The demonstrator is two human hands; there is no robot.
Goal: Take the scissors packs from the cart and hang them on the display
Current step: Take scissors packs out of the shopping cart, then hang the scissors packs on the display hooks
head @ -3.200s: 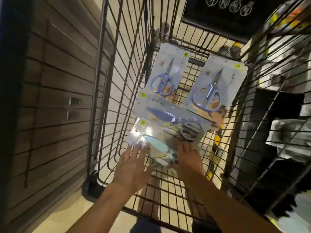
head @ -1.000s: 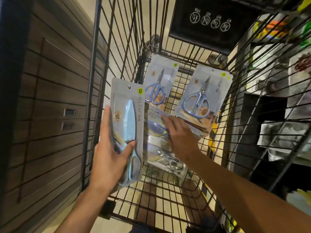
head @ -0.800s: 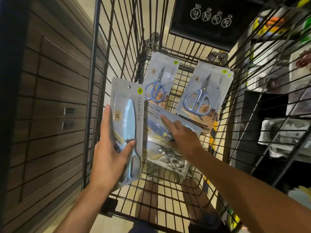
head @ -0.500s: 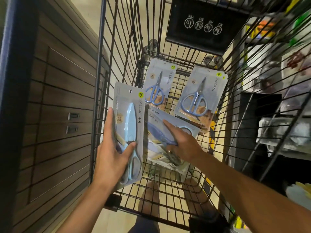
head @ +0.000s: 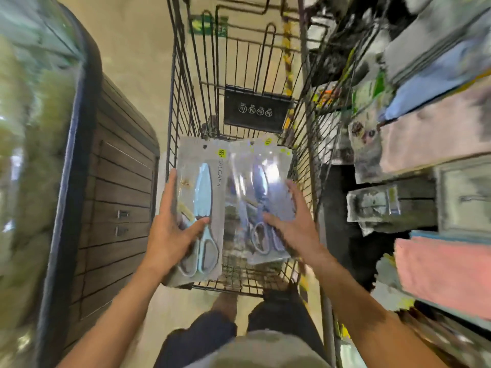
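Note:
My left hand (head: pixel 172 235) grips a grey pack of light-blue scissors (head: pixel 202 197), held upright above the near end of the black wire cart (head: pixel 239 70). My right hand (head: pixel 292 221) holds a second, glossy pack with darker blue scissors (head: pixel 259 187) right beside the first; glare and blur wash out its print. The two packs stand side by side and hide the cart's bottom, so the other packs in the cart are out of sight.
A dark wood-slat counter (head: pixel 117 197) stands left of the cart. Shelves with packaged goods and pink and blue cloths (head: pixel 438 272) run along the right. A black placard (head: pixel 256 110) hangs on the cart's far end. My legs show below.
My right hand has lifted the second scissors pack out of the cart and raised it next to the left hand's pack. The view has tilted up and pulled back.

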